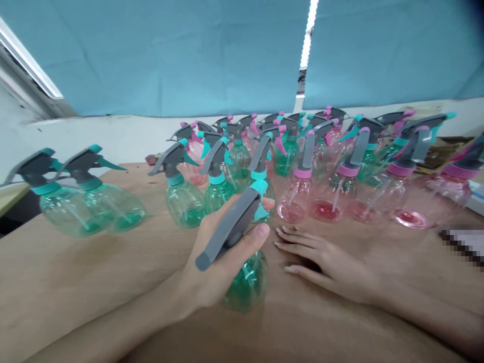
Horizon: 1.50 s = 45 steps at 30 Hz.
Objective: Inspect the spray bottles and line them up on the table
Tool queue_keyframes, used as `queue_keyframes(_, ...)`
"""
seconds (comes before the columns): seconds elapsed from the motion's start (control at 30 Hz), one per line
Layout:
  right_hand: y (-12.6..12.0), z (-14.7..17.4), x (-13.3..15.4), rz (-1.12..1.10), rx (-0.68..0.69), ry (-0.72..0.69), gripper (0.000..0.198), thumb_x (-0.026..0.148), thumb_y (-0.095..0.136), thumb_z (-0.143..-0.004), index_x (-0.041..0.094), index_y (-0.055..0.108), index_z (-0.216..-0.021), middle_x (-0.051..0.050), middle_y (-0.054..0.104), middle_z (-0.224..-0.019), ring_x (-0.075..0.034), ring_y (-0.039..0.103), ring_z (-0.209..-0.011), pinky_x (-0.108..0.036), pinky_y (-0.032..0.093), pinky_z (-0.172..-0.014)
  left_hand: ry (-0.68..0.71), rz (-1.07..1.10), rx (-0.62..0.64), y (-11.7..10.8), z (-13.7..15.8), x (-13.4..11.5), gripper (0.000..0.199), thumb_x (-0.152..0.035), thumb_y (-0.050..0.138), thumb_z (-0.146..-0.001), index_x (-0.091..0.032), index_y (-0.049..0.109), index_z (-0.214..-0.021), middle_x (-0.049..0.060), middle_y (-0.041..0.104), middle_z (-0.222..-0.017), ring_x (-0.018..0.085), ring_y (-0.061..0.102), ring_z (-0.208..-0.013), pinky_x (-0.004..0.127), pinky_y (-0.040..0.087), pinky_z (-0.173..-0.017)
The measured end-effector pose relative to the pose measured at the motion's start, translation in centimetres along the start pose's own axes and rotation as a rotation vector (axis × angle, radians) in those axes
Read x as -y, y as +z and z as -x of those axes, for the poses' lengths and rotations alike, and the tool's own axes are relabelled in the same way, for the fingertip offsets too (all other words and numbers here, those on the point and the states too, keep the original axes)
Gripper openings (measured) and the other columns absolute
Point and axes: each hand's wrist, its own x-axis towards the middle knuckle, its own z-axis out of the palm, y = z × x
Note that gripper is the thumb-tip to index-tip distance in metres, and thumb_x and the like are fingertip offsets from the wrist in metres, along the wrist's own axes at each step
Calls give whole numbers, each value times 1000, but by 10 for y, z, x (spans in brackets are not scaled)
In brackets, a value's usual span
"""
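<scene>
My left hand (219,252) is wrapped round the neck of a green spray bottle (247,287). This bottle has a grey trigger head with a turquoise nozzle pointing away from me, and its collar is hidden behind my fingers. To the right, my right hand (325,257) rests palm down on the wooden table (151,312), fingers stretched out and holding nothing. Just beyond its fingertips stand pink spray bottles (295,201) with pink collars. Past my left hand are more green spray bottles (185,201), with liquid at their bottoms.
Several green and pink spray bottles crowd the back of the table. Two green bottles (113,209) stand apart at the left. A pixelated flat object (467,244) lies at the right edge. Behind hangs a blue curtain (189,55) above a white wall.
</scene>
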Motion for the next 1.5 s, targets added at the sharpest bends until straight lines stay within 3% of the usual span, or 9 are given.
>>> queue_keyframes(0.23, 0, 0, -1, 15, 7, -2, 48, 44, 50, -95, 26, 48, -140, -2, 43, -150, -23, 35, -139, -45, 32, -115, 18, 88, 20, 5, -2, 3, 26, -26, 55, -83, -25, 61, -108, -6, 48, -58, 13, 43, -47, 25, 38, -45)
queue_keyframes(0.37, -1, 0, 0, 35, 21, 2, 49, 45, 49, -96, 26, 47, -141, -3, 43, -150, -22, 36, -139, -45, 32, -114, 17, 46, 15, 5, -3, 2, 27, -21, 54, -80, -27, 60, -106, -7, 45, -56, 14, 46, -48, 25, 37, -45)
queue_keyframes(0.6, -2, 0, 0, 34, 16, -13, 49, 44, 49, -96, 26, 45, -142, -4, 43, -149, -23, 36, -139, -47, 32, -114, -15, -24, 34, 3, -1, 1, 33, -22, 54, -80, -28, 60, -111, -7, 52, -57, 16, 56, -52, 27, 45, -50)
queue_keyframes(0.9, 0, 1, -1, 21, 5, -12, 51, 43, 51, -95, 28, 43, -143, -3, 42, -150, -24, 36, -139, -47, 33, -114, -22, -84, 21, 3, -1, 0, 32, -26, 54, -80, -29, 61, -111, -6, 54, -56, 19, 61, -56, 26, 45, -48)
queue_keyframes(1.5, -1, 1, 1, -4, -11, -9, 49, 43, 51, -95, 28, 45, -142, -3, 44, -149, -24, 37, -138, -47, 32, -114, -53, -64, 21, 3, 1, -1, 34, -25, 56, -78, -30, 61, -111, -6, 50, -55, 18, 57, -53, 27, 45, -49)
